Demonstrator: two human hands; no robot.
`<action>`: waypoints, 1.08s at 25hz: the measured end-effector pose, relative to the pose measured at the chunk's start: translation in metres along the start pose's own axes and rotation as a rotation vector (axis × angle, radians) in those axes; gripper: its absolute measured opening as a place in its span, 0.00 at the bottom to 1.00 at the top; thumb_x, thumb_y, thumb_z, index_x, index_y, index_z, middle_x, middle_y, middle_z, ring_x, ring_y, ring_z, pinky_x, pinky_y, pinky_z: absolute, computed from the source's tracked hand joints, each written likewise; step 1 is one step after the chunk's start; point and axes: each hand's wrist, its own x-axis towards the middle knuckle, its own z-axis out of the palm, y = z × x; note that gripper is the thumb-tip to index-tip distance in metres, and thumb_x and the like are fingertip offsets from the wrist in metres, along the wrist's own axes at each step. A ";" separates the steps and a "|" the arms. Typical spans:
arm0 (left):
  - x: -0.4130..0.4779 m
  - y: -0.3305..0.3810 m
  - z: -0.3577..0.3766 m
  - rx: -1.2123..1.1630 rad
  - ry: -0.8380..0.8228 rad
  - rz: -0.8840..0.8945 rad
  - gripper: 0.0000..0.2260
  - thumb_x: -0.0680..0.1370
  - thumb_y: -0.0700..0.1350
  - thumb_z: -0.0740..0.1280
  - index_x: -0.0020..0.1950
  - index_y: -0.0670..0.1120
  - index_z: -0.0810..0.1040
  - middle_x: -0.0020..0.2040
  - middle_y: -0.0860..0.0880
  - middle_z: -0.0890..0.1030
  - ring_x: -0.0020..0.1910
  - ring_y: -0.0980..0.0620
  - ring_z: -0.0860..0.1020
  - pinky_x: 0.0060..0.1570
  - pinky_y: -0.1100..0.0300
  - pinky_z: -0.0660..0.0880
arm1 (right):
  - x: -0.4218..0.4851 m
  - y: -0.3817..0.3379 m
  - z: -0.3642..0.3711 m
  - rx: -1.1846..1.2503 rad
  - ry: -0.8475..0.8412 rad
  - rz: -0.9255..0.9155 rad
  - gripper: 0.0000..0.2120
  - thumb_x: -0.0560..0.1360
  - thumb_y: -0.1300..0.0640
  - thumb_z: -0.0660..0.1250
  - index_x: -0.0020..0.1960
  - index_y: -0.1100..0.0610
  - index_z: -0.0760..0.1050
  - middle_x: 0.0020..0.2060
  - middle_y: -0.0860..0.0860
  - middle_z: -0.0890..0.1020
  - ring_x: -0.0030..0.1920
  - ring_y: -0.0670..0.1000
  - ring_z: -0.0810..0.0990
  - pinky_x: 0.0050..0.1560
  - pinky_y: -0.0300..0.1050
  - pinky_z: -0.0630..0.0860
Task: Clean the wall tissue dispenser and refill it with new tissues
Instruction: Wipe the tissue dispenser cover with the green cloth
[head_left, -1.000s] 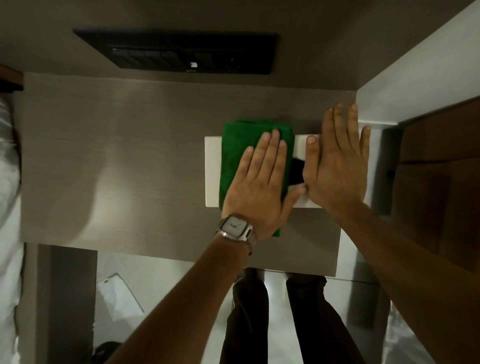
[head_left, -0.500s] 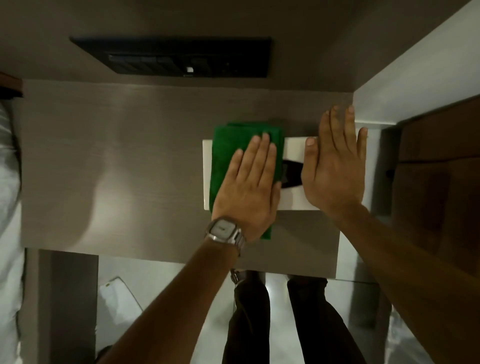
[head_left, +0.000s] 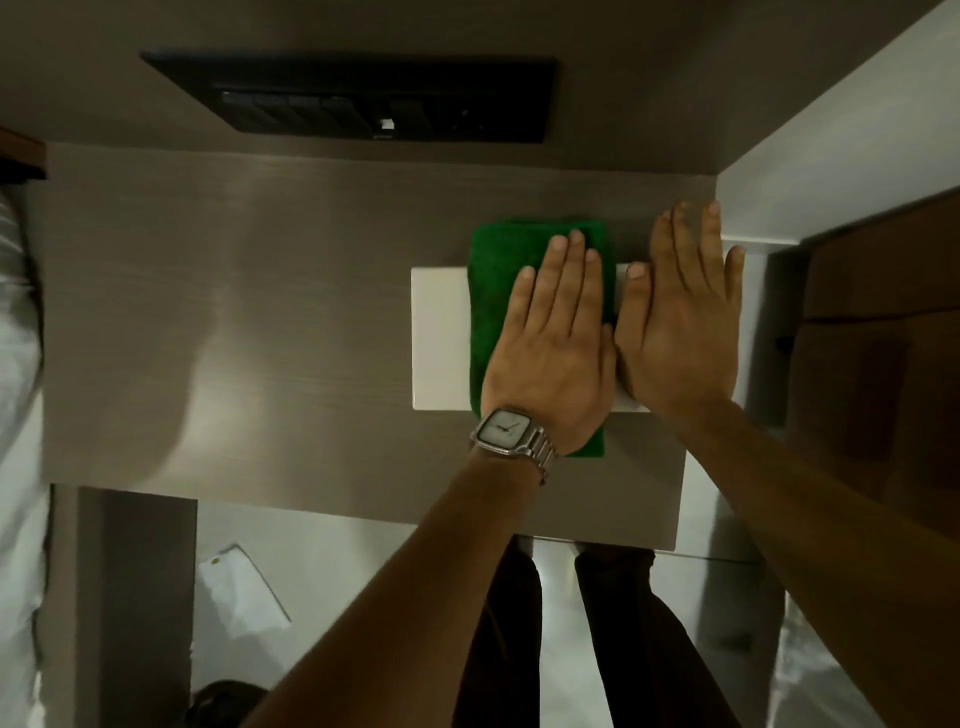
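Observation:
A white rectangular tissue dispenser (head_left: 439, 338) is mounted on a grey wood-grain panel (head_left: 234, 312). A folded green cloth (head_left: 493, 291) lies across its middle. My left hand (head_left: 550, 353), with a silver watch (head_left: 506, 428) on the wrist, presses flat on the cloth, fingers together. My right hand (head_left: 680, 322) rests flat and open on the dispenser's right end, its thumb touching my left hand. The two hands and the cloth hide the dispenser's slot.
A dark switch panel (head_left: 363, 98) sits above the wood panel. A white wall (head_left: 831, 156) and a brown wooden door (head_left: 883, 338) close in the right side. White bedding (head_left: 15, 364) lies at the left edge, and a white packet (head_left: 239, 592) lies on the floor near my legs.
My left hand slid the green cloth left, then back right across the dispenser, and it now covers the dark slot. My right hand stayed in place.

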 end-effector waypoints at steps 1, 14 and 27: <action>-0.003 0.001 -0.004 -0.074 -0.022 0.001 0.28 0.82 0.52 0.46 0.79 0.39 0.50 0.80 0.41 0.51 0.80 0.46 0.46 0.77 0.51 0.41 | 0.000 -0.001 0.000 0.004 -0.016 0.002 0.32 0.84 0.45 0.39 0.81 0.61 0.52 0.82 0.57 0.54 0.82 0.56 0.47 0.80 0.60 0.46; -0.024 -0.104 -0.030 -0.297 0.213 -0.247 0.29 0.80 0.53 0.47 0.77 0.38 0.61 0.78 0.40 0.62 0.79 0.46 0.55 0.77 0.47 0.50 | -0.045 -0.117 0.008 -0.081 -0.145 -0.254 0.30 0.85 0.44 0.47 0.82 0.57 0.50 0.82 0.55 0.51 0.82 0.58 0.45 0.78 0.64 0.42; -0.024 -0.102 -0.008 -0.204 0.234 -0.191 0.30 0.80 0.54 0.47 0.77 0.37 0.60 0.78 0.40 0.61 0.79 0.44 0.55 0.76 0.43 0.52 | -0.024 -0.094 0.016 -0.153 -0.110 -0.222 0.30 0.84 0.43 0.41 0.82 0.56 0.49 0.82 0.56 0.49 0.82 0.59 0.46 0.79 0.61 0.42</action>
